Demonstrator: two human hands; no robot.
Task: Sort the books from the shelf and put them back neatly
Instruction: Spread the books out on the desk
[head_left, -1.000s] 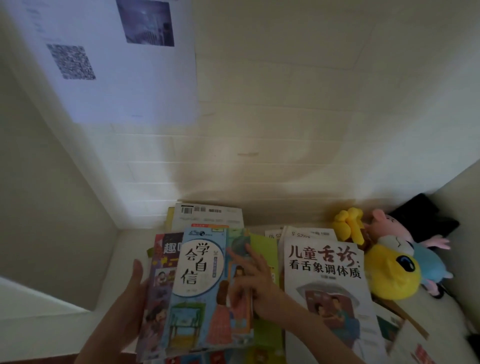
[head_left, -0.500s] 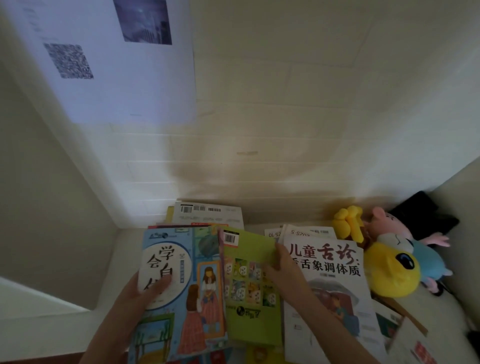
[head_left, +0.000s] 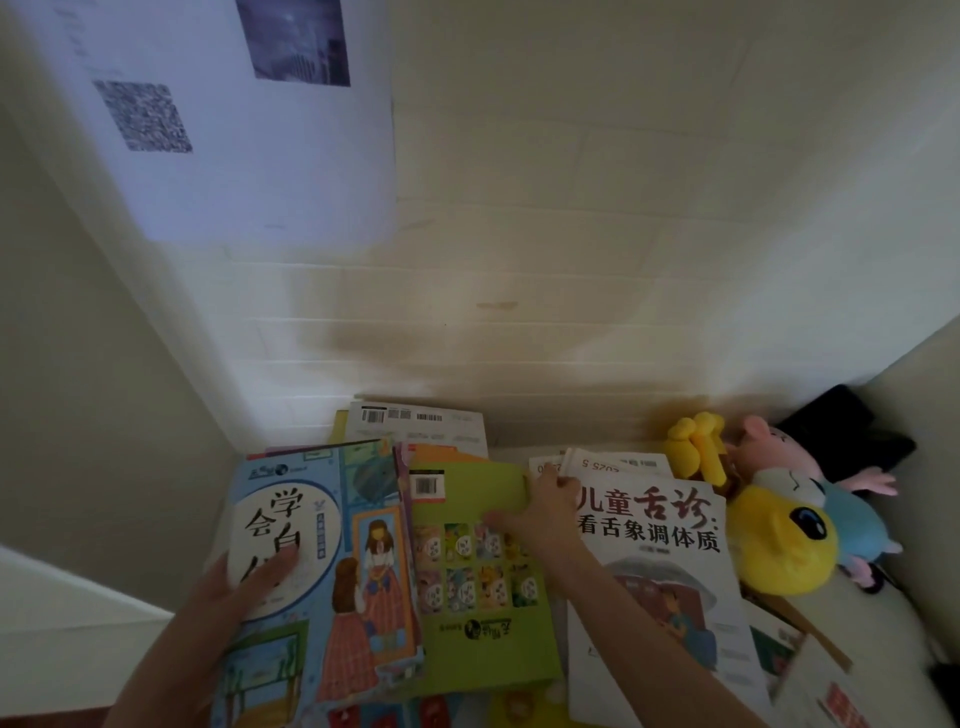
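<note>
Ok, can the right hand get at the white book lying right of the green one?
Probably yes. The right hand grips the green book by its right edge, right next to the white book, whose cover lies uncovered on top. It would have to let go first.

Two hands, four countable books, two plush toys, one wall sheet.
Two hands are reaching in: the left hand (head_left: 234, 587) at 7 o'clock and the right hand (head_left: 545, 514) near centre. Four covers are showing plainly: a blue book (head_left: 332, 545), a green book (head_left: 483, 639), a white book (head_left: 670, 613) and a barcoded book (head_left: 415, 428) at the pile's 12 o'clock. Others are peeking out beneath, too hidden to count. A yellow plush toy (head_left: 779, 545) and a pink pig plush toy (head_left: 763, 449) are sitting at 3 o'clock. One sheet (head_left: 270, 171) with one QR code (head_left: 143, 117) is hanging at 11 o'clock.
</note>
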